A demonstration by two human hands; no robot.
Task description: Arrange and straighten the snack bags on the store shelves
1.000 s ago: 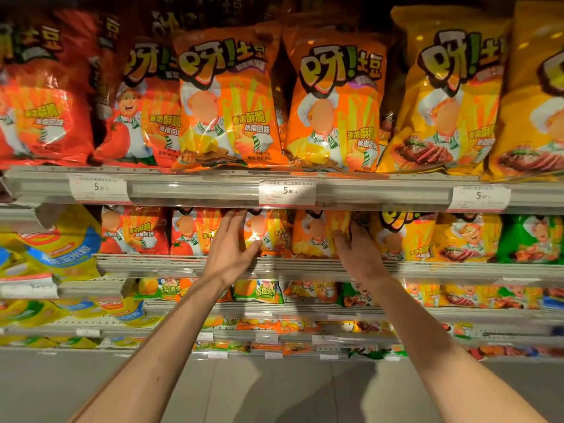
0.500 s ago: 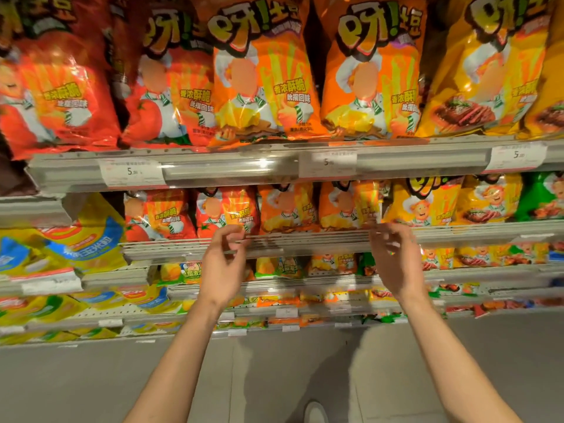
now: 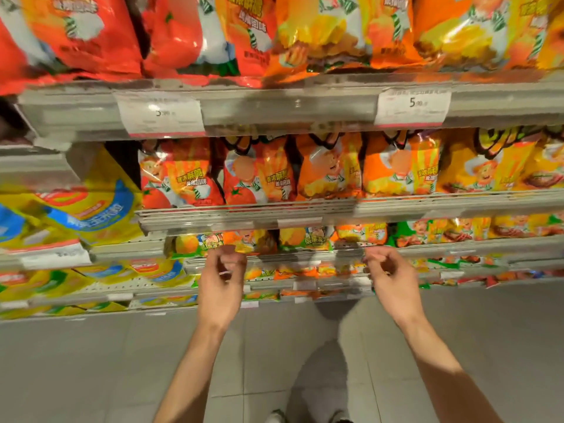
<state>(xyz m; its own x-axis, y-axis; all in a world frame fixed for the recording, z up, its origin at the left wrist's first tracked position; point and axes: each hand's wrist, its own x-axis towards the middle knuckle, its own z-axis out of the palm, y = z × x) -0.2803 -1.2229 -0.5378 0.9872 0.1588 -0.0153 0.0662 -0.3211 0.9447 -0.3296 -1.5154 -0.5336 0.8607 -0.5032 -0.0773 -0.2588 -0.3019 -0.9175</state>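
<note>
Rows of red, orange and yellow snack bags fill the shelves. On the second shelf stand small orange bags (image 3: 326, 166) and red tomato bags (image 3: 180, 175) behind the grey shelf rail (image 3: 244, 213). Smaller bags (image 3: 317, 239) sit on the shelf below. My left hand (image 3: 221, 285) hangs in front of that lower shelf with fingers loosely curled, holding nothing. My right hand (image 3: 393, 282) is level with it to the right, fingers also loosely curled and empty. Neither hand touches a bag.
Large bags (image 3: 320, 32) stand on the top shelf above a price tag (image 3: 412, 106). Yellow and blue bags (image 3: 82, 209) fill the unit at the left. Grey floor tiles (image 3: 91, 361) lie below, with shoes (image 3: 274, 418) at the bottom edge.
Both hands have let go of the orange bags on the second shelf and dropped down to the shelf below. The view has tilted down and closer.
</note>
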